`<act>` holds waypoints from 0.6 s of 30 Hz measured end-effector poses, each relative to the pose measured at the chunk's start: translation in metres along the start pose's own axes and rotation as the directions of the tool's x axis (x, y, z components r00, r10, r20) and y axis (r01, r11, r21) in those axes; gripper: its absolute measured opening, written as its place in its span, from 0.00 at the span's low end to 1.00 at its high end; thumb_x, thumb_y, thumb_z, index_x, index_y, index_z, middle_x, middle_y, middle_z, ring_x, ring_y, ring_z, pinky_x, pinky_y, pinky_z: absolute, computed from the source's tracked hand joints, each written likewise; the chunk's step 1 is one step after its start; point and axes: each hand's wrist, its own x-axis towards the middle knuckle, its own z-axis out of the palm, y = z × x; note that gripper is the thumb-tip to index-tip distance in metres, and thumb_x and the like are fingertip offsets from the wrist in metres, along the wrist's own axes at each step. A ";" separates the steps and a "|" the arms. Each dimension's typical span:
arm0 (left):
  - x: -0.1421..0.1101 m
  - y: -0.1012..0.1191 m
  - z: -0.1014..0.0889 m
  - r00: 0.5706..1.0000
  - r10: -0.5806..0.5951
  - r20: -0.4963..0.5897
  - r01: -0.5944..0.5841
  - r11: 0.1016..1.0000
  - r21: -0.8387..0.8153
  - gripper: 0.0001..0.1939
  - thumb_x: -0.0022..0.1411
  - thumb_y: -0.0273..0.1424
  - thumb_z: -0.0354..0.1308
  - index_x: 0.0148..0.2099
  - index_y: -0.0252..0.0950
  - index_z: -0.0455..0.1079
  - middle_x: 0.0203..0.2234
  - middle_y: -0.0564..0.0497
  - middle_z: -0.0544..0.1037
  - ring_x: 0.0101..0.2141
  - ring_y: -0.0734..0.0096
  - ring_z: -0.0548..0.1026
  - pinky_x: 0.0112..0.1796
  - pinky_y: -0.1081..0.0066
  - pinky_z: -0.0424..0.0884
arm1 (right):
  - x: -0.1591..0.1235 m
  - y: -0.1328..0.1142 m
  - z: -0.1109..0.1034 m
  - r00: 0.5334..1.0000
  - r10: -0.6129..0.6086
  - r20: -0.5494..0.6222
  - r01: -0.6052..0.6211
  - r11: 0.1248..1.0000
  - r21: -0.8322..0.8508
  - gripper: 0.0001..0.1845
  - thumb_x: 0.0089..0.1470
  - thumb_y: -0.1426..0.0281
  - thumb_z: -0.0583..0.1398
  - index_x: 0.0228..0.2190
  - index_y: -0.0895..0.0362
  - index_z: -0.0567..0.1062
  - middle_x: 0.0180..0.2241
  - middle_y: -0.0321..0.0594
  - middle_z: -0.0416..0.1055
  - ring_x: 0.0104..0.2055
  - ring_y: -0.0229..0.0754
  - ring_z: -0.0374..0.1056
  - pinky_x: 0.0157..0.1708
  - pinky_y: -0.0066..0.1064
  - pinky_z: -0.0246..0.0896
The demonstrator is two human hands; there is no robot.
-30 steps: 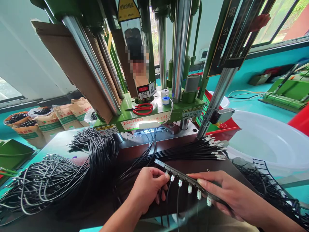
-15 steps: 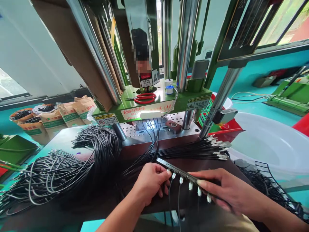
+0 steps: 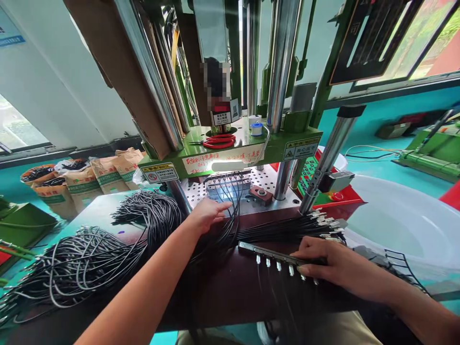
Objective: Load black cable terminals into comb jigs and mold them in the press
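The right hand (image 3: 328, 261) grips a connector-lined bar (image 3: 268, 252) while the partly open left hand (image 3: 208, 214) reaches among black cables (image 3: 236, 211), needing a gentle touch.

Bright glare at the lamp (image 3: 227, 166)

1. Ten o'clock: a pale wall (image 3: 53, 81), grey-white.
2. Nine o'clock: a bright window (image 3: 17, 127); printed paper sacks (image 3: 113, 173) stand below.
3. Two o'clock: a larger window (image 3: 429, 40), daylight and greenery outside.
4. Three o'clock: turquoise floor (image 3: 373, 165), green machinery (image 3: 431, 153).
5. Six o'clock: dark brown tabletop (image 3: 230, 297).
6. Centre: a lit white lamp (image 3: 227, 166).
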 end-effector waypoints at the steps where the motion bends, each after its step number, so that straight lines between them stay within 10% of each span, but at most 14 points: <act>1: 0.013 -0.003 0.005 0.997 -0.061 0.045 0.063 0.997 -0.046 0.11 0.50 0.28 0.66 0.32 0.25 0.70 0.25 0.46 0.74 0.28 0.71 0.74 0.33 0.71 0.72 | 0.001 0.001 0.002 1.000 0.006 -0.006 -0.006 1.000 -0.014 0.11 0.57 0.61 0.57 0.34 0.50 0.78 0.32 0.36 0.66 0.37 0.40 0.65 0.37 0.29 0.55; 10: 0.053 -0.026 0.028 0.929 -0.217 0.301 0.321 0.876 -0.359 0.05 0.57 0.14 0.54 0.30 0.23 0.68 0.25 0.45 0.74 0.28 0.70 0.76 0.35 0.69 0.76 | 0.015 0.003 -0.010 0.995 0.005 -0.096 -0.014 0.995 -0.098 0.15 0.52 0.59 0.60 0.42 0.49 0.76 0.42 0.38 0.70 0.45 0.47 0.66 0.44 0.33 0.58; 14: 0.055 -0.032 0.024 0.926 -0.199 0.321 0.327 0.849 -0.415 0.05 0.54 0.13 0.56 0.31 0.24 0.67 0.25 0.44 0.75 0.28 0.69 0.77 0.33 0.69 0.76 | 0.092 -0.034 -0.027 0.929 -0.116 -0.352 0.189 0.965 0.179 0.16 0.51 0.63 0.62 0.43 0.51 0.77 0.37 0.39 0.74 0.39 0.44 0.68 0.43 0.34 0.59; 16: 0.056 -0.034 0.024 0.928 -0.193 0.320 0.324 0.843 -0.430 0.06 0.53 0.13 0.56 0.32 0.24 0.67 0.25 0.44 0.75 0.28 0.69 0.77 0.33 0.69 0.76 | 0.149 -0.055 -0.027 0.886 0.013 -0.464 0.317 0.712 0.626 0.10 0.49 0.69 0.63 0.36 0.58 0.77 0.27 0.39 0.73 0.26 0.38 0.66 0.31 0.30 0.61; 18: 0.056 -0.036 0.023 0.929 -0.185 0.321 0.319 0.839 -0.441 0.06 0.53 0.13 0.57 0.32 0.24 0.68 0.25 0.44 0.75 0.27 0.68 0.77 0.33 0.68 0.76 | 0.203 -0.071 -0.021 0.868 0.075 -0.492 0.358 0.594 0.721 0.06 0.53 0.70 0.60 0.33 0.58 0.75 0.26 0.37 0.72 0.24 0.35 0.66 0.27 0.28 0.62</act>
